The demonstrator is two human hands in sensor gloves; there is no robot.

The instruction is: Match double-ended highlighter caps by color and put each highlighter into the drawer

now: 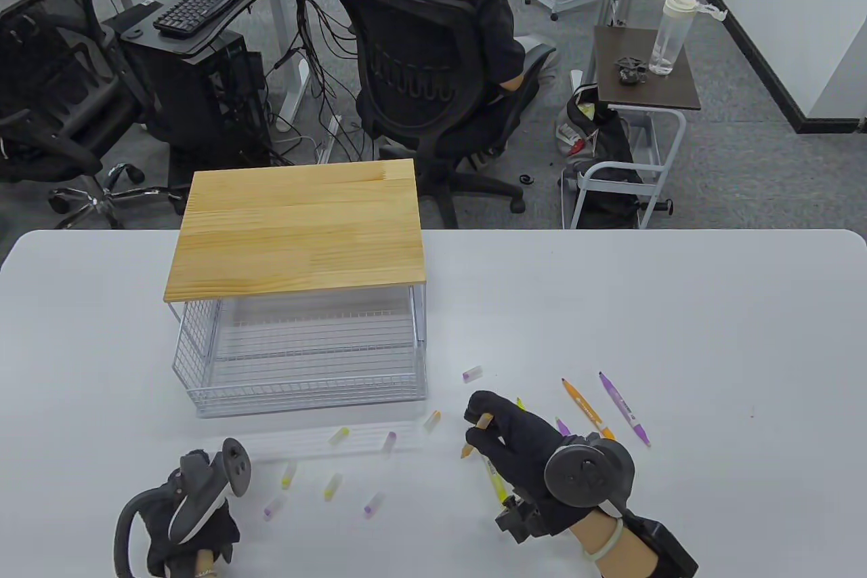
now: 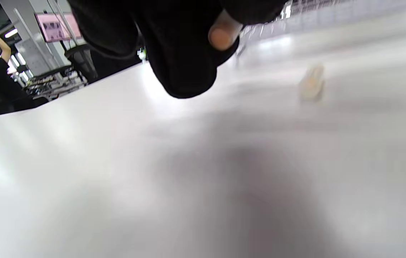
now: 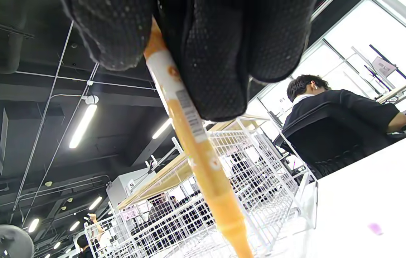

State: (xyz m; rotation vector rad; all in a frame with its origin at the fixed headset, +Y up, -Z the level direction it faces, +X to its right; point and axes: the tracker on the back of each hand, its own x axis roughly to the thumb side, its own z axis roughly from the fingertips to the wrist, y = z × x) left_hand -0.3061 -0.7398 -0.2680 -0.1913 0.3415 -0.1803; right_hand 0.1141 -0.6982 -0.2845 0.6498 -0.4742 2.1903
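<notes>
My right hand grips an uncapped orange highlighter, its tip pointing down to the left just above the table. Under and beside that hand lie a yellow highlighter, another orange one and a purple one. Loose caps are scattered in front of the drawer: an orange cap, yellow caps and purple caps. The white wire drawer stands pulled out under a wooden top. My left hand rests near the front edge, loosely curled and holding nothing.
One purple cap lies apart, right of the drawer's front corner. Beyond the table's far edge, a person sits in an office chair. A blurred pale cap shows in the left wrist view.
</notes>
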